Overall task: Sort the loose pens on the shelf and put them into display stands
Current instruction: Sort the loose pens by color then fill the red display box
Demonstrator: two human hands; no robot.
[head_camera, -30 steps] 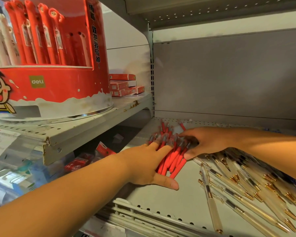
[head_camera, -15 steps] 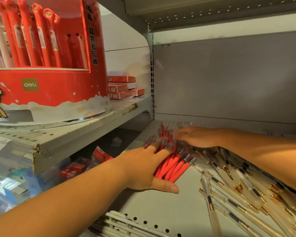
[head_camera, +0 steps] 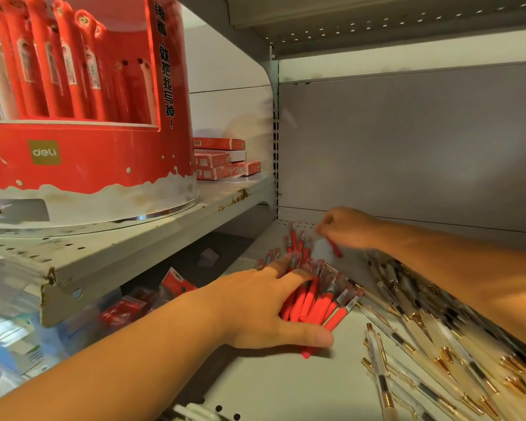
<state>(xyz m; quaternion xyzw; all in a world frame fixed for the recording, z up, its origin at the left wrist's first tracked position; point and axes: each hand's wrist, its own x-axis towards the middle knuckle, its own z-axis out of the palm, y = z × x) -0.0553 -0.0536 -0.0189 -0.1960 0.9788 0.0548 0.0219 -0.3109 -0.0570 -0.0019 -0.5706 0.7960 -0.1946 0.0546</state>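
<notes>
A bunch of loose red pens (head_camera: pixel 319 302) lies on the grey lower shelf (head_camera: pixel 286 387). My left hand (head_camera: pixel 264 311) rests on the bunch, fingers spread over the pens and thumb under their near ends. Farther back, my right hand (head_camera: pixel 346 227) pinches a single red pen (head_camera: pixel 334 247) that hangs down from its curled fingers, just above the shelf's rear. A heap of clear pens with gold tips (head_camera: pixel 431 344) covers the shelf's right side. The round red display stand (head_camera: pixel 85 153), holding upright red pens, stands on the higher shelf at the left.
Flat red boxes (head_camera: pixel 222 159) are stacked behind the stand. Packaged goods (head_camera: pixel 125 308) lie below the left shelf. The grey back wall (head_camera: pixel 407 153) closes the compartment, and another shelf (head_camera: pixel 377 22) hangs overhead. White pens (head_camera: pixel 192 411) poke in at the front edge.
My right hand has left the bunch, moved back toward the wall and lifted one red pen. My left hand has stayed on the red pens, gathering them closer.
</notes>
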